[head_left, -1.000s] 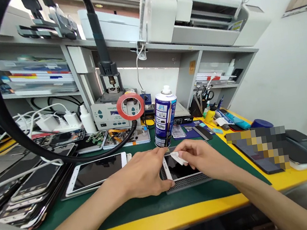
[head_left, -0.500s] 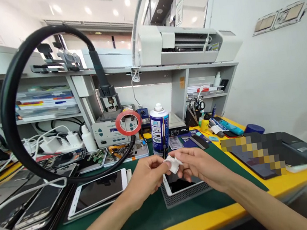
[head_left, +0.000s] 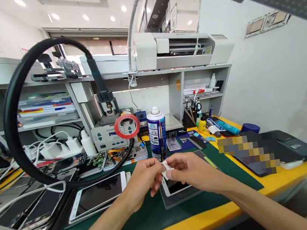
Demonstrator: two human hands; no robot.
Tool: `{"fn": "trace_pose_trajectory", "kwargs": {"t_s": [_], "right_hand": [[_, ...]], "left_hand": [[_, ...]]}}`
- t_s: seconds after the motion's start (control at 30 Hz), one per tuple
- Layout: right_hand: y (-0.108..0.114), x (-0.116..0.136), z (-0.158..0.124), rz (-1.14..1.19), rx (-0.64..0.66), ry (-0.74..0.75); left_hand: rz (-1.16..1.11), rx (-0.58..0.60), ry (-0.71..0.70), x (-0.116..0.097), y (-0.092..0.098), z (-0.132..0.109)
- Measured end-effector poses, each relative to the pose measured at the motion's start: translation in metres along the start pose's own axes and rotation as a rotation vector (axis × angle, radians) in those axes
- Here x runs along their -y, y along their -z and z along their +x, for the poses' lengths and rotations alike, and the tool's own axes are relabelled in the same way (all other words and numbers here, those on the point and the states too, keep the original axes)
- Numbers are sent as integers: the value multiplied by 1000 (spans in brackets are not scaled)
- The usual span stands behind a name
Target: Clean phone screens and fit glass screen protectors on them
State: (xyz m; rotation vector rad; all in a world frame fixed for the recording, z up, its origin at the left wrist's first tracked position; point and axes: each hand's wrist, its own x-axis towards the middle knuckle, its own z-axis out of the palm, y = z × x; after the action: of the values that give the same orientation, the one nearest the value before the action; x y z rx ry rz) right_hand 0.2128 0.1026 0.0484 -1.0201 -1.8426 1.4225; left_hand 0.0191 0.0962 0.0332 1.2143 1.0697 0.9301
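A small crumpled white wipe (head_left: 165,170) is pinched between both hands. My left hand (head_left: 146,177) has its fingers closed on the wipe's left side. From the right, my right hand (head_left: 191,170) grips it between thumb and fingers. Beneath the hands lies a white-framed phone (head_left: 175,188), its dark screen facing up and its far part covered by my right hand. The phone rests on a grey perforated mat (head_left: 179,201). Just behind the hands stands a blue and white spray can (head_left: 158,135), upright.
Left of my hands, a white phone (head_left: 99,195) lies on another device. Dismantled phone screens (head_left: 44,199) are piled at far left. A black hose (head_left: 7,120) with a red ring (head_left: 117,127) arches over the bench. Dark devices (head_left: 300,144) lie at right, partly pixelated.
My right hand has turned over the wipe, so its back shows more and its fingers fold in. The wipe looks more bunched up. The camera view has tilted slightly upward.
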Motion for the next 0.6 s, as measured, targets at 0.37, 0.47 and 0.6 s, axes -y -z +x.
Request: {"fn": "trace_pose_trajectory", "kwargs": {"t_s": [0.37,0.47,0.6], "right_hand": [[4,-6,10,598,127,-218],[-2,-9,7,599,70,-205],[-10,-14,3,601,-17,-187]], "left_hand": [[176,140,-164,-6,5,-6],[236,149,-183,-6,5,-6],[291,116,-252,-2,2,-4]]}}
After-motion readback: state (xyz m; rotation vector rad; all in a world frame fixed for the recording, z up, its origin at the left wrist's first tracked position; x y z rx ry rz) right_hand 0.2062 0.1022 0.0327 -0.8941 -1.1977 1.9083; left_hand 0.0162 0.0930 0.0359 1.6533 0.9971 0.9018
